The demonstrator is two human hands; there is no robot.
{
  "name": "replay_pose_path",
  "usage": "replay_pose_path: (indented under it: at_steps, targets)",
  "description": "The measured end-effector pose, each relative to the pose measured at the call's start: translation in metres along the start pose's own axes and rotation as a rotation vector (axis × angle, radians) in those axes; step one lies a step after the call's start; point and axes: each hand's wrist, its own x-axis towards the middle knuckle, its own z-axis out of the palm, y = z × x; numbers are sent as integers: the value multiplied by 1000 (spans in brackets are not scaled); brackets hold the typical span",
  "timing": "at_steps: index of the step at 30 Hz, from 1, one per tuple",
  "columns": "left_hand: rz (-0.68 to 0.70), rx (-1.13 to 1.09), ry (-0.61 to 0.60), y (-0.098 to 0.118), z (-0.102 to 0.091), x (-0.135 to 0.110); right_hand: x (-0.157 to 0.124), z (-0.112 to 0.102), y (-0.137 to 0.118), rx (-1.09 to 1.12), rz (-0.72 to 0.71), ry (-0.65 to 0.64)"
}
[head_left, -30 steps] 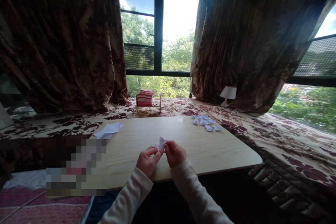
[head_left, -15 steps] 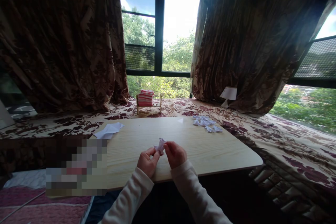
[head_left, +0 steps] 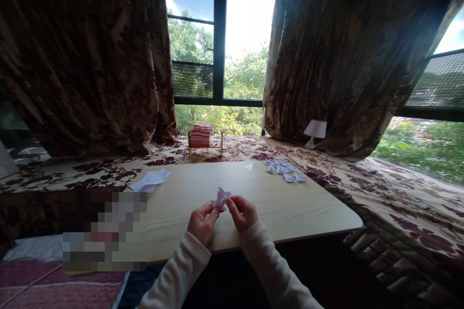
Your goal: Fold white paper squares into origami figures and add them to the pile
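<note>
A small folded white paper piece (head_left: 221, 196), with pointed corners like origami, is held up above the near part of the table (head_left: 290, 212). My left hand (head_left: 203, 222) pinches its lower left side between thumb and fingers. On the other side, my right hand (head_left: 243, 212) has thumb and forefinger closed on the paper's right edge. Several similar folded paper pieces (head_left: 284, 169) lie in a group at the table's far right. Flat white paper sheets (head_left: 149, 181) rest at the far left.
Behind the table, a small rack (head_left: 205, 145) holds folded striped cloths (head_left: 200, 134) on a floral-covered ledge (head_left: 246, 142). A white lamp (head_left: 315, 129) stands further right. A small white paper scrap (head_left: 249, 166) is near the table's back edge. The lower left is pixelated.
Both hands stay nearly in place. The folded paper has turned slightly and its points show more spread and upright; my hands have moved a little apart.
</note>
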Motion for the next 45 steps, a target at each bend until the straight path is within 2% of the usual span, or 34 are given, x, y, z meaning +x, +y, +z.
replay_pose_path:
  at_steps: [6,12,25,34,38,41,45]
  targets:
    - [29,7,-51,7,0,-1,1,-1,-3,36,28,-11]
    - [37,-10,-88,13,1,-2,1,0,-7,97,46,-79]
    - [67,70,-119,16,1,-3,1,-4,-4,-21,15,-54]
    - [16,32,-77,16,0,-2,0,-2,-1,2,20,-66]
    - [-42,39,-34,11,-1,-1,1,-3,-4,0,10,-26]
    - [-29,14,-41,10,-1,-1,1,-3,-4,5,22,23]
    - [1,-1,-37,11,-1,-1,1,-2,-3,51,20,12]
